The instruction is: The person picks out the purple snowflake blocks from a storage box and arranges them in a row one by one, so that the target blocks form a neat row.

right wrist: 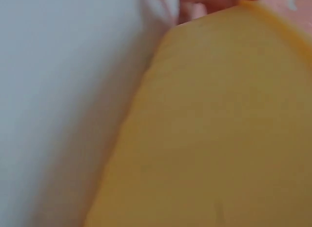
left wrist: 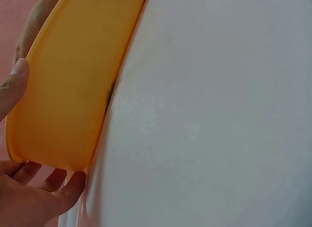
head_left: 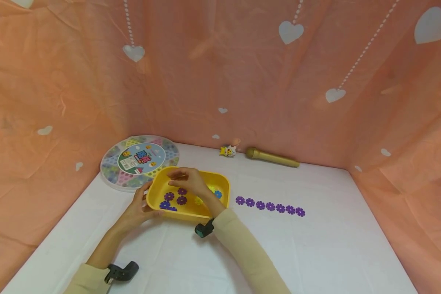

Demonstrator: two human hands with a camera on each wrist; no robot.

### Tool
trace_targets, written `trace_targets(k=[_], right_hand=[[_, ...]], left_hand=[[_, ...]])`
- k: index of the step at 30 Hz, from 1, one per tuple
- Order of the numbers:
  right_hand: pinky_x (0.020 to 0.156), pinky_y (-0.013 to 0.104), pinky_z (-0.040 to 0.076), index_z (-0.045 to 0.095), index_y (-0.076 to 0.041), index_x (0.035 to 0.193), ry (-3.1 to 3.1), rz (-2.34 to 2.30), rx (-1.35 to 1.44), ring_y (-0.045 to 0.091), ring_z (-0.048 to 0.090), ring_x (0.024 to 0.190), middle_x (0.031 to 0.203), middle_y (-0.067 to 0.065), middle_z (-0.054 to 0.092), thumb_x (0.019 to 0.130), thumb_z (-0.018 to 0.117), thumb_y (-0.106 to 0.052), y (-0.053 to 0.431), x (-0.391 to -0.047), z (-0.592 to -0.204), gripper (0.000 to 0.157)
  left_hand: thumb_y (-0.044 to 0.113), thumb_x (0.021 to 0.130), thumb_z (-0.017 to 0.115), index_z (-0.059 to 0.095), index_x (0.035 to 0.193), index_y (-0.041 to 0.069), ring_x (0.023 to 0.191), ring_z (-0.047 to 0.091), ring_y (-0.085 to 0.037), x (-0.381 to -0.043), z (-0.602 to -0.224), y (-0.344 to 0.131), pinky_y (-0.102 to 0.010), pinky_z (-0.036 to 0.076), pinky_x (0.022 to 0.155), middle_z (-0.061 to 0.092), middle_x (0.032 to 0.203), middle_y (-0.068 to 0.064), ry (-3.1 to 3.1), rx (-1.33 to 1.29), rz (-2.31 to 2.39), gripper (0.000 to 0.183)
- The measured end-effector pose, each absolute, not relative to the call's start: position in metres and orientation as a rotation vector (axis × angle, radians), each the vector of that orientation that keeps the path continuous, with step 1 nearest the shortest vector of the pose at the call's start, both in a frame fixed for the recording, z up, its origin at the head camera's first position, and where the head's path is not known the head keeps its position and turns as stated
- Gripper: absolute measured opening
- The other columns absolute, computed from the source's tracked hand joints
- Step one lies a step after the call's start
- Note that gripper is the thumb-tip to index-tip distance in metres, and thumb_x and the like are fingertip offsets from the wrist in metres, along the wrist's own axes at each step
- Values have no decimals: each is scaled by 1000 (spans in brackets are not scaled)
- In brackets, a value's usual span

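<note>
1 yellow rectangular plastic basin (head_left: 157, 188); left hand (head_left: 136, 209) grips its corner. Right hand (head_left: 192, 181) above, half-curled, any hold indiscernible. 7 purple flower-shaped plastic discs (head_left: 270, 206), in a row.

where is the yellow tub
In the head view, the yellow tub is left of centre, between the round board and the row of purple flowers, the left hand gripping its left end.

Gripped yellow tub (head_left: 187, 217) with left hand (head_left: 135, 212); hovered right hand (head_left: 192, 181) near purple discs (head_left: 181, 200) inside, left of purple row (head_left: 270, 206) on desk (head_left: 334, 253).
</note>
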State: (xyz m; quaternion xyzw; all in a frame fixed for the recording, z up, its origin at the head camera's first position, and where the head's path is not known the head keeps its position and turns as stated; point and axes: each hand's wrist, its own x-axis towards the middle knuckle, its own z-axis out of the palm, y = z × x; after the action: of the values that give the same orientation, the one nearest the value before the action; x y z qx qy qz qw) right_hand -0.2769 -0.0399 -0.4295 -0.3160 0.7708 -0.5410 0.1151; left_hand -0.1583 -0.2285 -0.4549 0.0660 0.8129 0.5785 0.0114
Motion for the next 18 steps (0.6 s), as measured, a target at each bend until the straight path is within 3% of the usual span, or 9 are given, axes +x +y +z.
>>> trace_targets(k=[11, 18], right_hand=[[83, 14, 50, 65, -5, 115, 2309, -1144, -1123, 9, 62, 99, 111, 4, 67, 83, 69, -8, -47, -282, -443, 33], [65, 14, 53, 61, -6, 122, 2246, -980, -1119, 9, 56, 77, 111, 4, 64, 84, 67, -4, -48, -278, -447, 38]], left_hand=[[12, 78, 75, 8, 149, 10, 127, 30, -44, -159, -454, -228, -55, 38, 100, 8, 149, -23, 2563, 216, 1783, 97], [13, 80, 74, 7, 149, 9, 128, 28, -46, -158, -455, -229, -57, 36, 101, 7, 150, -23, 2575, 228, 1767, 96]])
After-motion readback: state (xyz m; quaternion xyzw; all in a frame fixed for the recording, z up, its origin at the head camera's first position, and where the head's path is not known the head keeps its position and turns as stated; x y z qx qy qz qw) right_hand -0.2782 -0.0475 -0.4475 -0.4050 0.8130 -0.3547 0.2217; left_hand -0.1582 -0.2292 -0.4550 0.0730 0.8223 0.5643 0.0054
